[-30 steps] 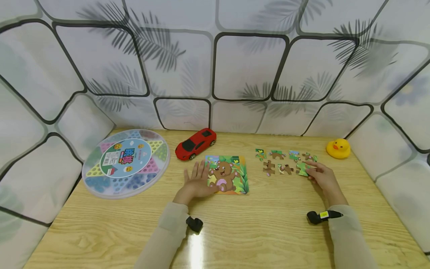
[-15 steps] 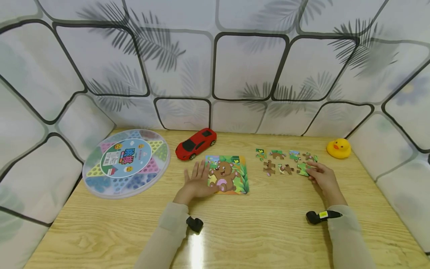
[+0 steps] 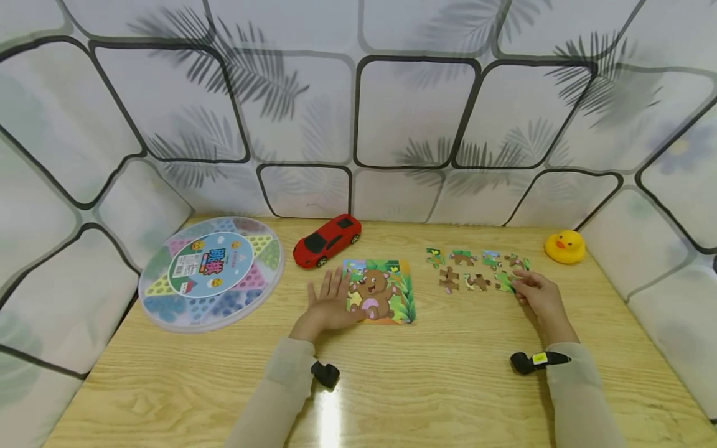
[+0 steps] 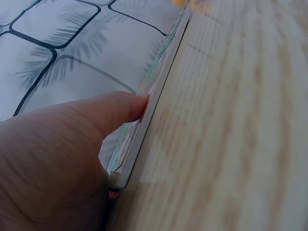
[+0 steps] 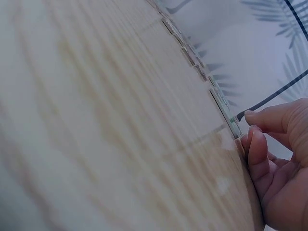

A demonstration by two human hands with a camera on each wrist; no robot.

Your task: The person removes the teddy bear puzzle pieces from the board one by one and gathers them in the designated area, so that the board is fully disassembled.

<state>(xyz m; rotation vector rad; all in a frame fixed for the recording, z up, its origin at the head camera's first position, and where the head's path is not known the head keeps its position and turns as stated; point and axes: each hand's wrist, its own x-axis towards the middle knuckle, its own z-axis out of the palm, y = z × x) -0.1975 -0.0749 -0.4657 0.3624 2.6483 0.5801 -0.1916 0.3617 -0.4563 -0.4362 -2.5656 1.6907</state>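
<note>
In the head view, my left hand lies with straight, spread fingers at the left side of a bear picture puzzle board. Its thumb rests on the board's front edge in the left wrist view. My right hand, fingers curled, is at the right end of a green puzzle piece, pinching at its edge. In the right wrist view that puzzle piece lies flat, with thumb and fingertips right at its end. More puzzle pieces, brown and green, lie in two rows beside and behind it.
A red toy car stands behind the board. Farther left lies a round Chinese checkers set in a clear case. A yellow rubber duck sits at the back right. A patterned curtain-like wall encloses the wooden table.
My right fingertips have slid very slightly right along the green puzzle piece's end, which stays in its place in the row. The left hand holds its position on the board.
</note>
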